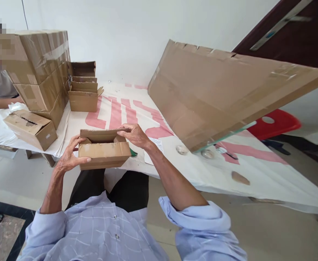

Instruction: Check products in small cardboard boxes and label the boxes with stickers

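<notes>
A small open cardboard box is in front of me at the table's near edge, above my lap. My left hand grips its left end, thumb across the front face and fingers at the top corner. At the far right corner my right hand pinches the raised back flap. The inside of the box shows only as a dark strip, so its contents cannot be made out. Something green lies partly hidden just right of the box.
Taped cartons are stacked at the left, with open small boxes beside them. A closed box sits at the left edge. A large cardboard sheet leans at the right, near tape rolls and a red stool. Another person sits far left.
</notes>
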{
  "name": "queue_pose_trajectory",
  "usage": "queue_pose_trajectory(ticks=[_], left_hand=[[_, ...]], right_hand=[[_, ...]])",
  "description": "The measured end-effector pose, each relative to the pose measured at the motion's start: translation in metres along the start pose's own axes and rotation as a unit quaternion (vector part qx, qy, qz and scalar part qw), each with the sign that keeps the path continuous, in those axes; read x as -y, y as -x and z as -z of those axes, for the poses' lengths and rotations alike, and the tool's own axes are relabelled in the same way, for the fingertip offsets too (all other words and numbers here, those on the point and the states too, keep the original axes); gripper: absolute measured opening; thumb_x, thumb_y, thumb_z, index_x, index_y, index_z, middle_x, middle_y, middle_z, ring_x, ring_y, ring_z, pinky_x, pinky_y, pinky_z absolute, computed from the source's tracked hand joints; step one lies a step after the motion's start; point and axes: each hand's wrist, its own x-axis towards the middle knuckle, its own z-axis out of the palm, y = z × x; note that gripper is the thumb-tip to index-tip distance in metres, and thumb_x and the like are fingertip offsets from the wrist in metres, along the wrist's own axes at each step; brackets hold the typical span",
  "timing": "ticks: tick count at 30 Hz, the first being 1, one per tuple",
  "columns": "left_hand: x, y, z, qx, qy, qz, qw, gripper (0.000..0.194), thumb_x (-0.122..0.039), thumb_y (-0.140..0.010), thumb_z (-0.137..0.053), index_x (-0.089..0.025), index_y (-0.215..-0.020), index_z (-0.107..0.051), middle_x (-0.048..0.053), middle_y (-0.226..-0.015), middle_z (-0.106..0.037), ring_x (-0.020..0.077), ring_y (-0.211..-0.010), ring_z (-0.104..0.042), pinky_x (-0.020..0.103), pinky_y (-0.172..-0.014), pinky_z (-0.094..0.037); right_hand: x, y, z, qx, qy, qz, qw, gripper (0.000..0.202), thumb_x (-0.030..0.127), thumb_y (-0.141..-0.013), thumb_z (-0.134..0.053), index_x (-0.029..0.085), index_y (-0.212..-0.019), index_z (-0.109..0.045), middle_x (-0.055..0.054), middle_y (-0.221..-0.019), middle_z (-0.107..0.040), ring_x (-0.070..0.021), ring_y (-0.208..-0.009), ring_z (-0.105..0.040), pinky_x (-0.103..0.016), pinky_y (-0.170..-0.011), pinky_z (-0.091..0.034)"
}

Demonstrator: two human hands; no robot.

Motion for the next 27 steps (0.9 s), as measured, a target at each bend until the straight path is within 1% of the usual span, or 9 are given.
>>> queue_pose_trajectory(ticks=[4, 6, 9, 12, 14, 17, 21, 24, 27], left_hand=[[0.002, -0.005, 0.003, 0.015, -0.005, -0.022, 1.0, 0.073, -0.07, -0.075, -0.088, -0.03, -0.134, -0.074, 0.014, -0.169, -0.042, 0.043, -0.154, -0.046, 0.056, -0.117, -0.054], [0.002, -0.006, 0.003, 0.018, -0.011, -0.049, 0.999, 0.063, -0.069, -0.079, -0.087, -0.029, -0.126, -0.079, 0.013, -0.17, -0.042, 0.0426, -0.156, -0.043, 0.059, -0.124, -0.047], [0.001, -0.001, 0.001, -0.01, -0.011, -0.094, 0.995, 0.049, -0.064, -0.083, -0.086, -0.028, -0.116, -0.084, 0.012, -0.172, -0.042, 0.0423, -0.159, -0.041, 0.063, -0.129, -0.038], [-0.003, 0.01, -0.001, -0.042, -0.025, -0.116, 0.992, 0.031, -0.056, -0.091, -0.082, -0.032, -0.109, -0.086, 0.007, -0.175, -0.039, 0.042, -0.16, -0.039, 0.063, -0.122, -0.048], [-0.005, 0.019, -0.001, -0.043, -0.036, -0.129, 0.99, 0.022, -0.05, -0.097, -0.076, -0.036, -0.109, -0.087, 0.004, -0.175, -0.04, 0.0402, -0.16, -0.041, 0.06, -0.118, -0.052], [-0.007, 0.027, 0.0, -0.027, -0.024, -0.148, 0.988, 0.02, -0.047, -0.1, -0.073, -0.04, -0.114, -0.086, 0.005, -0.172, -0.045, 0.0387, -0.158, -0.044, 0.059, -0.117, -0.054], [-0.007, 0.029, 0.003, -0.01, -0.015, -0.154, 0.988, 0.021, -0.044, -0.1, -0.074, -0.04, -0.118, -0.085, 0.007, -0.171, -0.047, 0.039, -0.156, -0.047, 0.056, -0.114, -0.056], [-0.009, 0.029, 0.002, -0.025, -0.026, -0.166, 0.986, 0.019, -0.037, -0.101, -0.074, -0.039, -0.114, -0.086, 0.007, -0.168, -0.05, 0.0368, -0.153, -0.051, 0.052, -0.112, -0.059], [-0.011, 0.03, -0.004, -0.05, -0.041, -0.189, 0.98, 0.021, -0.027, -0.1, -0.074, -0.038, -0.112, -0.086, 0.007, -0.162, -0.057, 0.0327, -0.148, -0.057, 0.047, -0.107, -0.061]], right_hand=[[-0.006, -0.014, 0.005, -0.016, -0.084, -0.032, 0.996, 0.042, 0.058, -0.07, -0.08, 0.021, -0.068, -0.06, 0.002, -0.069, -0.06, -0.0154, -0.07, -0.056, -0.029, -0.065, -0.047], [-0.009, -0.02, 0.003, -0.026, -0.108, -0.053, 0.992, 0.045, 0.06, -0.065, -0.083, 0.021, -0.067, -0.06, 0.002, -0.068, -0.059, -0.0146, -0.067, -0.054, -0.029, -0.063, -0.045], [-0.015, -0.025, 0.002, -0.043, -0.112, -0.073, 0.99, 0.048, 0.061, -0.061, -0.085, 0.021, -0.065, -0.06, 0.003, -0.066, -0.056, -0.0127, -0.063, -0.05, -0.028, -0.059, -0.04], [-0.02, -0.025, 0.003, -0.054, -0.11, -0.081, 0.989, 0.048, 0.061, -0.06, -0.086, 0.02, -0.064, -0.059, 0.003, -0.065, -0.053, -0.0115, -0.062, -0.047, -0.027, -0.057, -0.036], [-0.021, -0.025, 0.002, -0.052, -0.114, -0.082, 0.989, 0.05, 0.061, -0.059, -0.086, 0.02, -0.065, -0.059, 0.003, -0.066, -0.054, -0.0116, -0.063, -0.048, -0.027, -0.058, -0.037], [-0.022, -0.024, -0.001, -0.049, -0.125, -0.084, 0.987, 0.051, 0.063, -0.06, -0.086, 0.02, -0.067, -0.059, 0.002, -0.068, -0.057, -0.0132, -0.067, -0.052, -0.028, -0.061, -0.041], [-0.021, -0.023, -0.007, -0.077, -0.151, -0.096, 0.981, 0.05, 0.06, -0.057, -0.087, 0.019, -0.075, -0.063, -0.001, -0.075, -0.066, -0.0164, -0.072, -0.059, -0.03, -0.066, -0.048], [-0.021, -0.02, -0.008, -0.089, -0.153, -0.092, 0.98, 0.049, 0.058, -0.06, -0.085, 0.019, -0.082, -0.066, -0.004, -0.08, -0.07, -0.0177, -0.075, -0.062, -0.031, -0.067, -0.05], [-0.023, -0.018, -0.007, -0.094, -0.117, -0.074, 0.986, 0.045, 0.059, -0.068, -0.08, 0.019, -0.081, -0.066, -0.003, -0.077, -0.07, -0.0179, -0.073, -0.062, -0.031, -0.066, -0.05]])
